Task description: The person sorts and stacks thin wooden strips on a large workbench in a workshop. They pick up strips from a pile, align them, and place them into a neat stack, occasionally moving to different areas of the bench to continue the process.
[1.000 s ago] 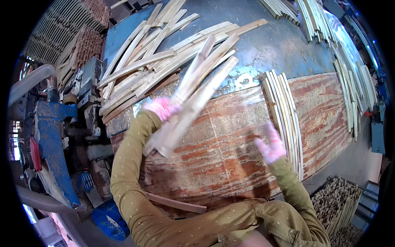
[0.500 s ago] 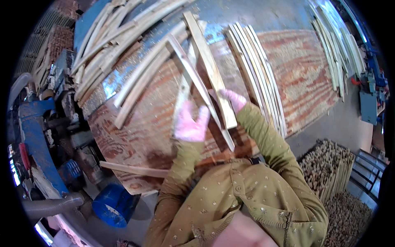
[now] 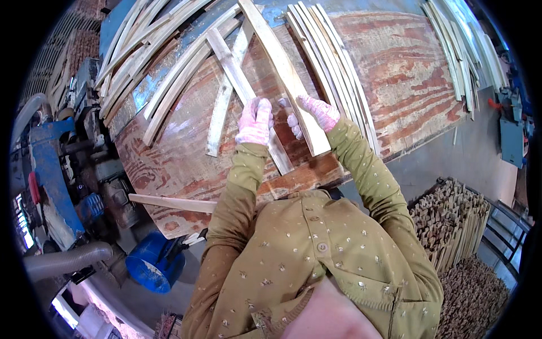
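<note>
Both my hands wear pink-and-white gloves. My left hand [image 3: 255, 121] is closed around a narrow wooden strip [image 3: 232, 66], whose near end sticks out below the fingers. Another, longer wooden strip [image 3: 274, 53] slants away in my right hand [image 3: 317, 116], thumb on its upper face and fingertips showing past its left edge. Left of these, a pale strip [image 3: 222, 110] lies flat on the plywood tabletop [image 3: 180, 124]. Just right of my right hand runs a row of several strips [image 3: 333, 62] placed side by side.
A loose pile of strips [image 3: 149, 42] covers the table's far left, and more strips [image 3: 451, 56] lie at the far right. One strip [image 3: 172, 202] rests by the near left edge. A blue bucket [image 3: 155, 265] stands below, machinery [image 3: 51, 175] at left, bundled sticks [image 3: 451, 220] at right.
My left hand, open beside the strip before, has closed on it. That strip has turned to show its broad face. The strip in my right hand remains held.
</note>
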The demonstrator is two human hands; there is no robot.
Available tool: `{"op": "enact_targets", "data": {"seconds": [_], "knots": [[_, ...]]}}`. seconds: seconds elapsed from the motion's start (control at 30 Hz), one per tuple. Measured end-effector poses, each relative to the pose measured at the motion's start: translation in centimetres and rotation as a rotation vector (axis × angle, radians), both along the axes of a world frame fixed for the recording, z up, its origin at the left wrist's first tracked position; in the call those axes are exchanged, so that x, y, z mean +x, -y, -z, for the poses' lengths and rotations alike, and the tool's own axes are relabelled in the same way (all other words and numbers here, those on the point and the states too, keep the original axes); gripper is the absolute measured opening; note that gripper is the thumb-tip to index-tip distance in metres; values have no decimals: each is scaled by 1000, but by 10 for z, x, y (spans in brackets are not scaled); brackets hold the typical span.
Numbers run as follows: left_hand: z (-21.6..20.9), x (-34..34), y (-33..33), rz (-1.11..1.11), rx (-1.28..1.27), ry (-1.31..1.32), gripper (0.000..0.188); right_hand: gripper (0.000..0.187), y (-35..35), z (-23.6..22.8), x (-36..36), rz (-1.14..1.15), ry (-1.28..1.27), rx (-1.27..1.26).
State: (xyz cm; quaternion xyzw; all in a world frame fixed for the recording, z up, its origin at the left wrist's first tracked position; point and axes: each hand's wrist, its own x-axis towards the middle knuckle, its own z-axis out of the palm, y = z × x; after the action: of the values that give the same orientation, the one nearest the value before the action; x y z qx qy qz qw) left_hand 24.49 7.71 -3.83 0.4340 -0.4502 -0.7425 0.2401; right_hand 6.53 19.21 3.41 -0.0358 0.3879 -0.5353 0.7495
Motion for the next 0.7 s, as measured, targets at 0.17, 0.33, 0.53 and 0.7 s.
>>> {"op": "enact_targets", "data": {"seconds": [0.17,0.33,0.53,0.7], "knots": [[-73,-64,-3,147,348,-375,34,46,-23,-20,8,-167,-250,-25],[-26,-71,-21,60,-124,133,22,75,-66,-21,-26,71,-1666,151],[-37,-151,-80,818,-426,915,68,96,-113,57,-71,67,-1860,402],[-63,-105,-53,589,-603,769,69,110,-111,17,-53,-277,-2037,516]]}}
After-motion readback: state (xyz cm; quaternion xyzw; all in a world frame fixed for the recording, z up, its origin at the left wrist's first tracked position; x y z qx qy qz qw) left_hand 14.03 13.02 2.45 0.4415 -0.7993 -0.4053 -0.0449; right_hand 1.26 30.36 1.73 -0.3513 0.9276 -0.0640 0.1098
